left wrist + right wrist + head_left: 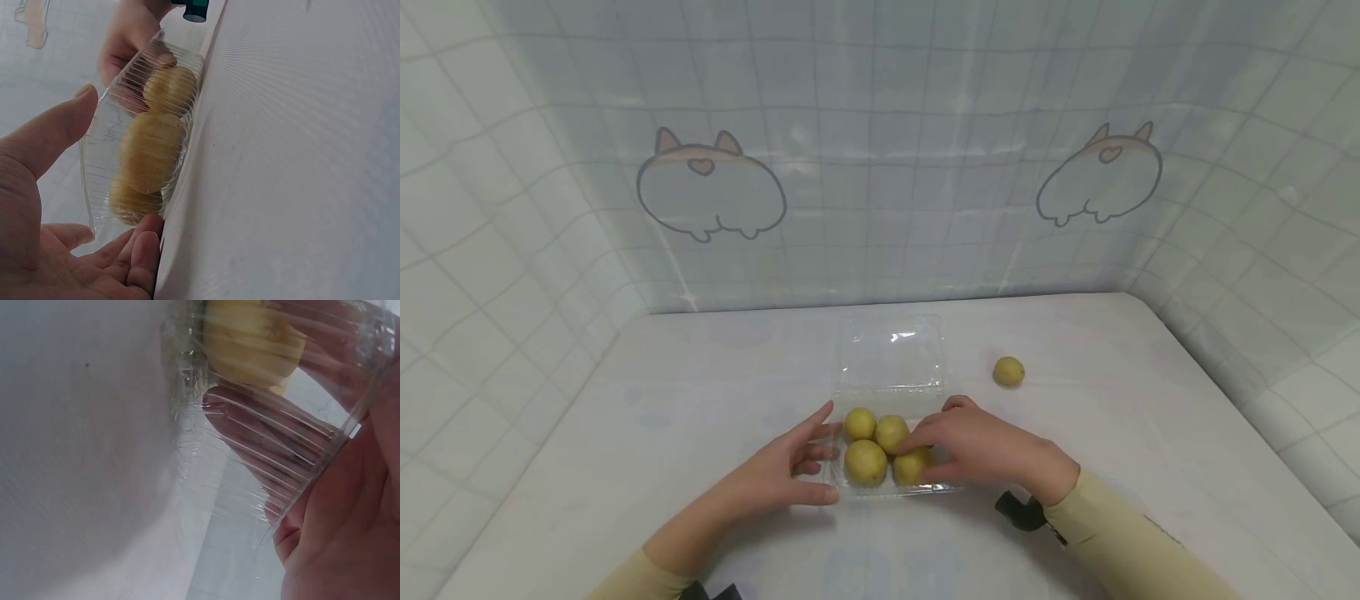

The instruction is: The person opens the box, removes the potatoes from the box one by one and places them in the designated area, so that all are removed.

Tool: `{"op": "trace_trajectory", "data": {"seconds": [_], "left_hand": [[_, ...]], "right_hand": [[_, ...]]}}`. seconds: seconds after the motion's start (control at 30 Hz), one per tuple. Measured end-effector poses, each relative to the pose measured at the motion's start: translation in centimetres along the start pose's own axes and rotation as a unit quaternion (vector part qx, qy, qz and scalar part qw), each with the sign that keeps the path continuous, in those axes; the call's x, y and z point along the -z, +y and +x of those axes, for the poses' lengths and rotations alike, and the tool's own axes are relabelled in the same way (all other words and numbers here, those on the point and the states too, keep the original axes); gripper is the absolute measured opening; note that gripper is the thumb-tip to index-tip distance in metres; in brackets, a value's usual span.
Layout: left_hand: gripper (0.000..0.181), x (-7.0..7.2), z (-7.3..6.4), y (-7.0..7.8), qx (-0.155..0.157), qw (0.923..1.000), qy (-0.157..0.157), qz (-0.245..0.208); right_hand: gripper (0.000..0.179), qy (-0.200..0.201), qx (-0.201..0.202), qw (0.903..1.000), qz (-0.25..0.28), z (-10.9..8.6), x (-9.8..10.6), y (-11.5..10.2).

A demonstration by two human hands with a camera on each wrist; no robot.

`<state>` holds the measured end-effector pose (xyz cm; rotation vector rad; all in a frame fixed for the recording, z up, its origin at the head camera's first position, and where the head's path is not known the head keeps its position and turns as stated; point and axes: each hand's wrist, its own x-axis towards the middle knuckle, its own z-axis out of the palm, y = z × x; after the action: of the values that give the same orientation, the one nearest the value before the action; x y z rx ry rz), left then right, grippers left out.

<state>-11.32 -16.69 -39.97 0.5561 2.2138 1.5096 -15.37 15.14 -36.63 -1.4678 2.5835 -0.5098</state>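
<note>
Lemon [910, 470]: front right in the box [889, 388]; probably firm, light, slightly slick; best held round its middle
Right hand [977, 446]: thumb and fingers pinch it
Left hand [781, 472]: spread wide at the left wall
Box: likely flimsy; steady by the rim

Cameras: one high, two low

Head view looks forward and down from above the left hand [771, 471] and right hand [985, 446]; farthest off, taking in tabletop [722, 367] and backdrop [872, 175]; left wrist view low, close, turned sideways, facing across the clear box [103, 150] to the right hand; right wrist view nearest, low, also sideways, facing through the box's ribbed side at a yellow fruit [247, 344]; head and left wrist share both hands and box, from above and from the side.
</note>
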Motion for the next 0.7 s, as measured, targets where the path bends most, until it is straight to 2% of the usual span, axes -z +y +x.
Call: {"op": "trace_trajectory", "data": {"seconds": [0.43,0.57,0.7], "left_hand": [[0.105,0.06,0.09,-0.16,0.001,1.0000,0.002,0.002],[0.106,0.00,0.11,-0.30,0.006,1.0000,0.005,0.004],[0.107,-0.10,0.09,-0.41,0.008,0.9999,0.006,0.006]], "right_hand": [[0.043,-0.031,-0.005,0.9995,0.004,0.38,-0.11,0.08],[0.042,-0.021,-0.002,0.9997,0.012,0.46,-0.16,0.19],[0.041,0.006,0.010,0.9998,0.018,0.50,-0.26,0.57]]}}
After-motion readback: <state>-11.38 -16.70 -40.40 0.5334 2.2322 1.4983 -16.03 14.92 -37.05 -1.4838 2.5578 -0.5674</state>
